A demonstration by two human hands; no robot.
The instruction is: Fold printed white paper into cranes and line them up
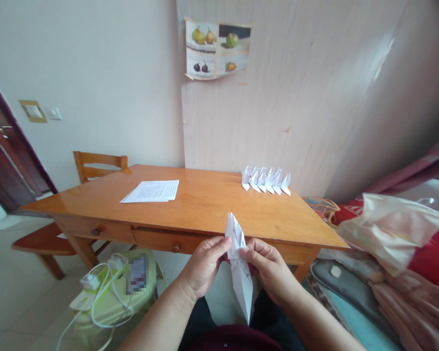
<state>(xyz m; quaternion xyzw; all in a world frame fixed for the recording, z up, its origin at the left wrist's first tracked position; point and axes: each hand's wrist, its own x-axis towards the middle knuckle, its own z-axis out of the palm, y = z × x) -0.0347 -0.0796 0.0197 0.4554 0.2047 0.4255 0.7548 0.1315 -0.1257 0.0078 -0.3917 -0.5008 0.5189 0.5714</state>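
A folded white paper piece, long and pointed at both ends, stands upright between my hands in front of the wooden table. My left hand pinches its left edge with thumb and fingers. My right hand pinches its right edge. On the table's far right lies a row of several finished folded paper pieces. A stack of printed white sheets lies at the table's middle left.
A wooden chair stands behind the table's left side. On the floor at the left is a green appliance with white cables. Bedding and a plastic bag fill the right. A dark door is at far left.
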